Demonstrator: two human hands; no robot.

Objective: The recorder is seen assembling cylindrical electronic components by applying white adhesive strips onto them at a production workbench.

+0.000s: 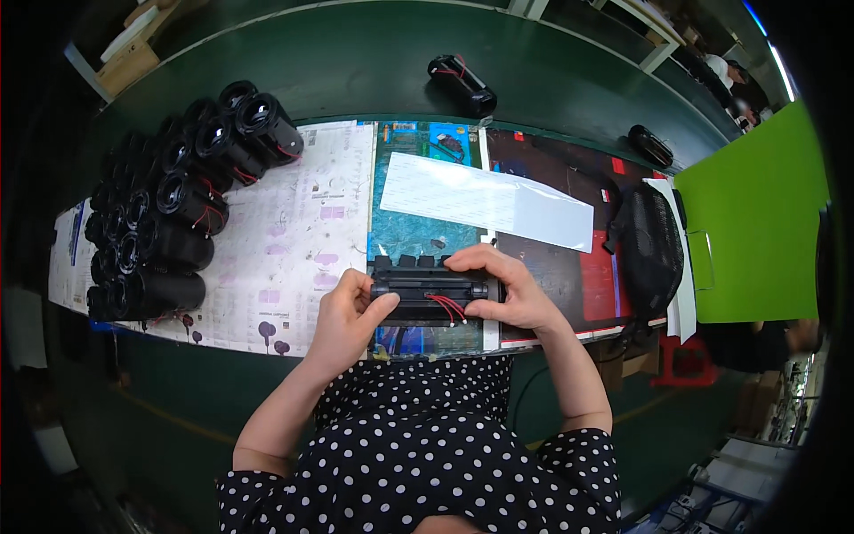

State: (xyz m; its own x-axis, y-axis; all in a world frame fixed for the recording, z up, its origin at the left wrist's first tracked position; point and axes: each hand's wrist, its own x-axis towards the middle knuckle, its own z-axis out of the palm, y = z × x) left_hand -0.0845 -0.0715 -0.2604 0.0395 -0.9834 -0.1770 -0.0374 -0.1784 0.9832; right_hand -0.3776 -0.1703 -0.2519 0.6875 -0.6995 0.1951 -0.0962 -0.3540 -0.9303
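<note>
Between my two hands, near the front edge of the table, lies a black cylindrical speaker housing (418,291) with short red wires on its near side. A row of black raised buttons runs along its far side. My left hand (345,319) grips its left end, thumb on the near side. The right end is gripped by my right hand (507,289), fingers curled over the far edge and thumb near the red wires. Just beyond the housing lies a white sheet of labels or film (485,200), slanting down to the right.
Many similar black housings (191,200) stand packed at the left of the table. Another housing (461,84) with red wires lies on the green surface beyond, and a dark oval part (651,145) at far right. A black mesh bag (651,249) sits beside a bright green panel (756,222).
</note>
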